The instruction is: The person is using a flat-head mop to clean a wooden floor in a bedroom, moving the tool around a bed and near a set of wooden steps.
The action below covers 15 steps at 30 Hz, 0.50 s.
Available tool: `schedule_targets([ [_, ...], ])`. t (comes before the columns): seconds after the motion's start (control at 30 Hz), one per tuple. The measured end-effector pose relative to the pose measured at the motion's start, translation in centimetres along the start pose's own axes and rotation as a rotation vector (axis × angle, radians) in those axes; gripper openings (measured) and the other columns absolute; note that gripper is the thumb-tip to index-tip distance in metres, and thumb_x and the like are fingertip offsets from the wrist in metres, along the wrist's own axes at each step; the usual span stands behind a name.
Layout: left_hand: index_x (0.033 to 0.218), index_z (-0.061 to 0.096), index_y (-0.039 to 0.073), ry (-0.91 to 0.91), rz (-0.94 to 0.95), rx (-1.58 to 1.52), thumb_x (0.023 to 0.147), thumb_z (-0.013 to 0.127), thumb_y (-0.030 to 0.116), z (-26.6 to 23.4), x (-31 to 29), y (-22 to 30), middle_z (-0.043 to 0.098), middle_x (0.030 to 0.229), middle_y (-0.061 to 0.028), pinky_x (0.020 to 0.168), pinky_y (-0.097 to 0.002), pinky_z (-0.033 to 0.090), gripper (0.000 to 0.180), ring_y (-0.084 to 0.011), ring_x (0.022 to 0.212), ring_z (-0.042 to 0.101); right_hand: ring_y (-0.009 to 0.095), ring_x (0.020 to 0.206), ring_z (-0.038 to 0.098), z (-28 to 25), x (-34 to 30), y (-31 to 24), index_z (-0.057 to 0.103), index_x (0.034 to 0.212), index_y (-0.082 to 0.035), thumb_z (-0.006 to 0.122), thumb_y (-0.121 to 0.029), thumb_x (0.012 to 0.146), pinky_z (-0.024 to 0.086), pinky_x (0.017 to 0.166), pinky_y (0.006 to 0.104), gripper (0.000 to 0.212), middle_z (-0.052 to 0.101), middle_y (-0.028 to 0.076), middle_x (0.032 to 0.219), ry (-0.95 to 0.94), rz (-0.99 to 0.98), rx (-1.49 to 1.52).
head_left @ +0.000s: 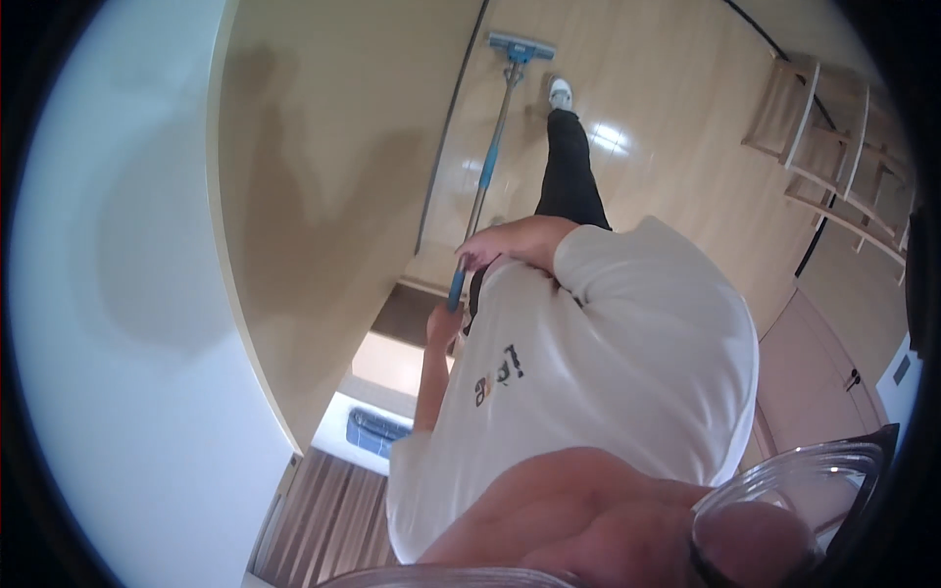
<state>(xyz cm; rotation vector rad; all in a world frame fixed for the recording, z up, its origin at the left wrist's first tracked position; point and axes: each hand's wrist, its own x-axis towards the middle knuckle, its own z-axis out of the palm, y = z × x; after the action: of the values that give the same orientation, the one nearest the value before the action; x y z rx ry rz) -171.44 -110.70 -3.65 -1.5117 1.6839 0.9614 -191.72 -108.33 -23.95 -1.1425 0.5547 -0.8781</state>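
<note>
A sponge mop with a metal pole, blue grips and a flat pale-blue head slants from my hands to the floor. Its mop head lies on the light floor at the top of view. My left hand is closed round the upper end of the pole, by the blue end grip. Lower on the pole, my right hand wraps round the metal just past that grip. My white shoe stands close to the mop head, on its right.
A tan upright surface with shadows runs along the left, beside a white panel. Wooden rack-like furniture stands at upper right. A pale door with a dark handle is at right. Brown slats and a blue-grey basin-like shape lie at lower left.
</note>
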Motion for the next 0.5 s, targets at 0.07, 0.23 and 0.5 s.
schedule_targets([
  [0.07,0.081,0.070,0.002,0.081,-0.105,0.204,0.084,0.060,0.046,-0.6,-7.8,-7.9,0.068,0.080,-0.0238,0.073,-0.0495,0.054,0.045,-0.0415,0.081,0.067,0.018,0.076,0.065,6.0,4.2,-1.6,0.059,0.102,-0.003,0.080,-0.017,0.077,0.054,0.065,0.0296,0.035,0.067,0.010,0.079,-0.204,0.238,-0.375],
  [0.23,0.076,0.069,0.005,0.245,-0.209,0.214,0.080,0.065,0.038,0.1,-17.9,-11.1,0.067,0.074,-0.0214,0.066,-0.0494,0.054,0.034,-0.0406,0.072,0.067,0.022,0.075,0.064,15.5,6.5,2.2,0.062,0.097,-0.005,0.074,-0.036,0.080,0.051,0.061,0.0327,0.038,0.067,0.009,0.081,-0.139,0.377,-0.103],
  [0.5,0.074,0.070,0.004,0.329,0.014,0.371,0.078,0.064,0.033,-6.4,-3.7,1.7,0.067,0.072,-0.0211,0.066,-0.0496,0.055,0.030,-0.0401,0.072,0.068,0.022,0.085,0.056,-1.0,7.2,-0.6,0.051,0.092,-0.012,0.052,-0.043,0.097,0.048,0.072,0.0404,0.031,0.056,0.006,0.085,0.958,0.939,1.472],
])
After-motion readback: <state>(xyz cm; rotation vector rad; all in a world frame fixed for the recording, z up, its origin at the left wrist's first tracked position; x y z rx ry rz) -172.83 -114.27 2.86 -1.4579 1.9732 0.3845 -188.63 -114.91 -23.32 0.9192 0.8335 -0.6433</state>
